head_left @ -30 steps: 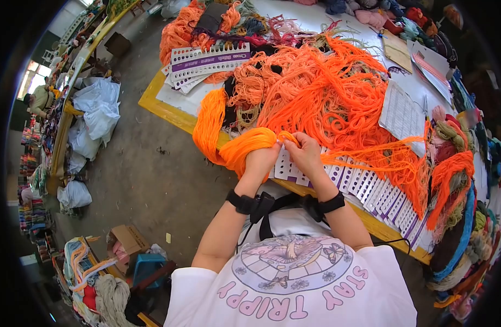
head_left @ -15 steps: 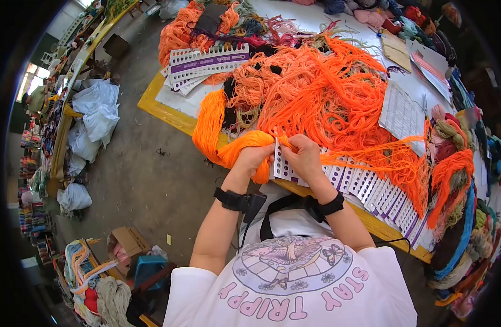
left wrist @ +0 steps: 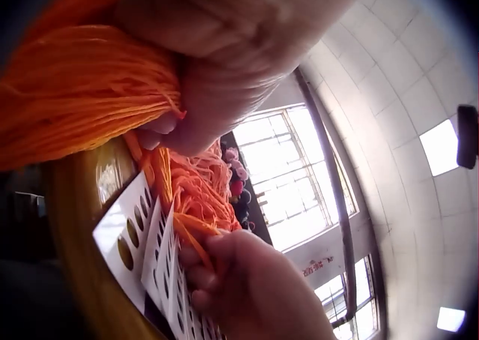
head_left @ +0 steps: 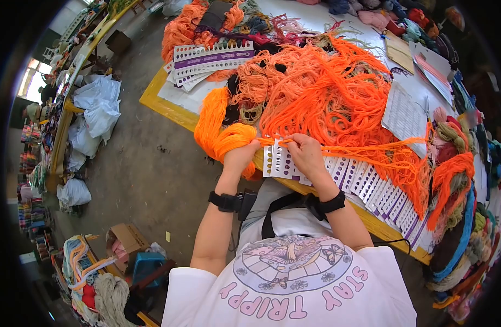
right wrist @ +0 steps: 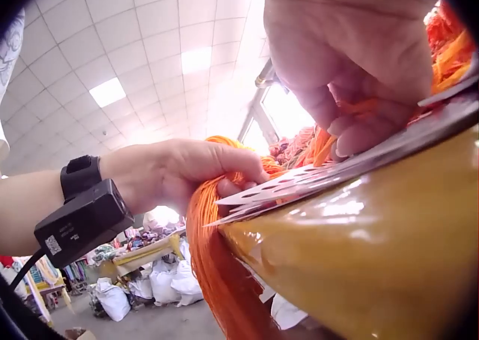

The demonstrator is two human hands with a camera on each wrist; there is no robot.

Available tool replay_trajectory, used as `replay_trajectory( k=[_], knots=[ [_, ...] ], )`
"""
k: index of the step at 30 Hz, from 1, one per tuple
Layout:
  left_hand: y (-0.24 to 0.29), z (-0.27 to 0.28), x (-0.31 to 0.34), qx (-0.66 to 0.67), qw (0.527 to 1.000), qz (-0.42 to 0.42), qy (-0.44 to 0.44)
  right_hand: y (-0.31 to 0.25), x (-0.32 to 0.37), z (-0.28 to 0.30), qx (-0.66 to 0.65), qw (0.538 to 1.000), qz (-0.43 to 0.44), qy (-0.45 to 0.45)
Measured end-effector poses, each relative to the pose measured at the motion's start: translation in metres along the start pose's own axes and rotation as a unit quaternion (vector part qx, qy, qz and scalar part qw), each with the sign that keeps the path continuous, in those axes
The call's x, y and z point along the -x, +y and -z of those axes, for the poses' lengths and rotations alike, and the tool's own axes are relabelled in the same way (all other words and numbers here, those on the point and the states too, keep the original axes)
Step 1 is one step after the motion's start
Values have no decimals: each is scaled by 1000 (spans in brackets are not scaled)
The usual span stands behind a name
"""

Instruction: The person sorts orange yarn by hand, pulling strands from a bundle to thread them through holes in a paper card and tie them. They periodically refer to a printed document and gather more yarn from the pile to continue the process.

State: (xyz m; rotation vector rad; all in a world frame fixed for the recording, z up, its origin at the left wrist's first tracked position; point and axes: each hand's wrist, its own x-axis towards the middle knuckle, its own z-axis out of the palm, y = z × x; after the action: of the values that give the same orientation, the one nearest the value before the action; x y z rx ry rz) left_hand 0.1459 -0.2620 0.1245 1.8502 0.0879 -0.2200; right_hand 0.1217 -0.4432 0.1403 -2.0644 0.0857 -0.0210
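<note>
My left hand grips a thick skein of bright orange thread that drapes over the yellow table edge and hangs down its side. My right hand pinches a thin bunch of orange strands between thumb and fingers. A short stretch of strands runs between the two hands, level with the edge. Just below it, white cards with punched holes lie along the edge, their corners jutting out close under the right fingers.
A tangled heap of orange and salmon thread covers the table beyond my hands. Purple-banded cards lie at its left, a printed sheet at its right. White bags stand across the floor. A cardboard box sits behind left.
My left hand has moved left with the skein, away from the right hand, and strands now stretch across the wider gap. The right hand has shifted slightly right, still pinching.
</note>
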Motion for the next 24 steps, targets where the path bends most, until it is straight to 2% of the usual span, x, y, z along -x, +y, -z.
replay_trajectory(
  k=[2,5,8,10,12,14,17,19,21,22,24],
  knots=[
    [10,5,3,141,984,85,-68,0,-1,1,-11,1000,-14,-13],
    [10,4,1,131,983,72,-112,-2,-1,3,-35,998,-47,-37],
    [13,-8,3,103,992,58,-40,-5,-1,5,-55,996,-62,-41],
    [22,-2,3,172,977,102,-78,-4,-1,5,-74,995,-64,-29],
    [31,5,3,287,939,141,-131,-10,0,8,-60,995,-66,-36],
    [36,10,3,440,859,173,-196,-10,1,7,-57,997,-47,-33],
    [40,8,4,372,875,137,-277,-7,2,5,-83,996,-6,-28],
    [39,2,10,212,920,75,-321,-18,5,7,-122,991,-4,-50],
    [36,-1,8,95,929,37,-355,-10,3,6,-37,997,58,-47],
    [35,-2,5,65,938,11,-340,-6,1,4,6,995,89,-46],
    [35,-2,3,4,951,-40,-307,-2,0,0,-63,994,85,3]
  ],
)
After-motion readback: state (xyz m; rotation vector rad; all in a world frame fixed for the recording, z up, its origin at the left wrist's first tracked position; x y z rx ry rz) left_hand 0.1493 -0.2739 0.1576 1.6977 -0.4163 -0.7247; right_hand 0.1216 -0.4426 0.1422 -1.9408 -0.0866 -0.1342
